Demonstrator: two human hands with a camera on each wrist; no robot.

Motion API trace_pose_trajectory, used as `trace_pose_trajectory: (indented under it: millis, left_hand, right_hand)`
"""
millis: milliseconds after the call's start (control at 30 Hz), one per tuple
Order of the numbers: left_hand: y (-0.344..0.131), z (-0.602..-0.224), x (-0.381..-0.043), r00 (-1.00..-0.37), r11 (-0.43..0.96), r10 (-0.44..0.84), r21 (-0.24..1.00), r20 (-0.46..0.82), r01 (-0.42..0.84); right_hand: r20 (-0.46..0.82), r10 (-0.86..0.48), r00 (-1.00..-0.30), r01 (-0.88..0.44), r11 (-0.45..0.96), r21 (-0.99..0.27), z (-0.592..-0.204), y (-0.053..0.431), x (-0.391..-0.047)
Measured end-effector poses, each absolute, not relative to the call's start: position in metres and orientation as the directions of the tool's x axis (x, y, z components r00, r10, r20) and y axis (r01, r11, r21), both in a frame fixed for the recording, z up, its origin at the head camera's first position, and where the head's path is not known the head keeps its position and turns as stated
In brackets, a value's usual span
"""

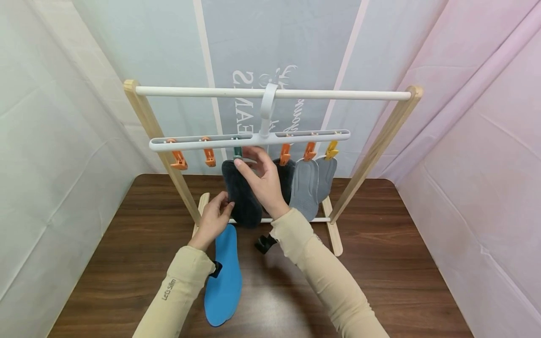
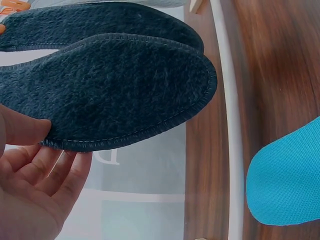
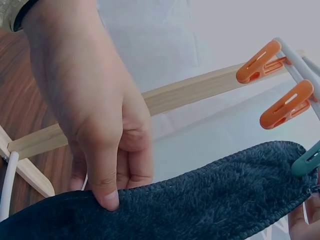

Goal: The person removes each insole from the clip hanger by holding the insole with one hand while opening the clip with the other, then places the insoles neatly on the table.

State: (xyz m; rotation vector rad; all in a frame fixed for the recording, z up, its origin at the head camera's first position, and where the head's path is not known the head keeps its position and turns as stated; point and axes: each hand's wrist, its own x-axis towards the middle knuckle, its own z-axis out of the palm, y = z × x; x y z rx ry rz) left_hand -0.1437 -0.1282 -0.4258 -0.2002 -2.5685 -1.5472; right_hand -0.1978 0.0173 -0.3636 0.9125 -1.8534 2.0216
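Head view: left hand (image 1: 214, 219) is pinching the dark insole (image 1: 242, 199), thumb against fingers; right hand (image 1: 266, 184) is pinching its top.

Left fingers (image 1: 219, 199) pinch dark insole (image 1: 242, 197); blue insole (image 1: 228, 277) on table (image 1: 372, 272).

You have one rack (image 1: 338, 95), one hanger (image 1: 264, 139), four orange clips (image 1: 310, 151), one green clip (image 1: 237, 151), one yellow clip (image 1: 331, 150), two black insoles (image 1: 241, 195), two grey insoles (image 1: 305, 185) and one blue insole (image 1: 226, 281) in front of you.
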Motion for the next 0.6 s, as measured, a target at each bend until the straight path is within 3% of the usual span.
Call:
trace_pose_trajectory:
  millis: [200,600]
  left_hand:
    - [-0.128,-0.425,-0.142,-0.985,0.456,0.045,0.874,0.166,0.168]
    - [-0.127,-0.425,-0.141,-0.986,0.461,0.038,0.872,0.164,0.163]
  right_hand:
    - [0.564,-0.226,-0.794,-0.535,-0.181,-0.825,-0.334,0.019,-0.178]
    - [0.512,-0.2,-0.835,-0.478,-0.196,-0.856,-0.33,0.017,-0.177]
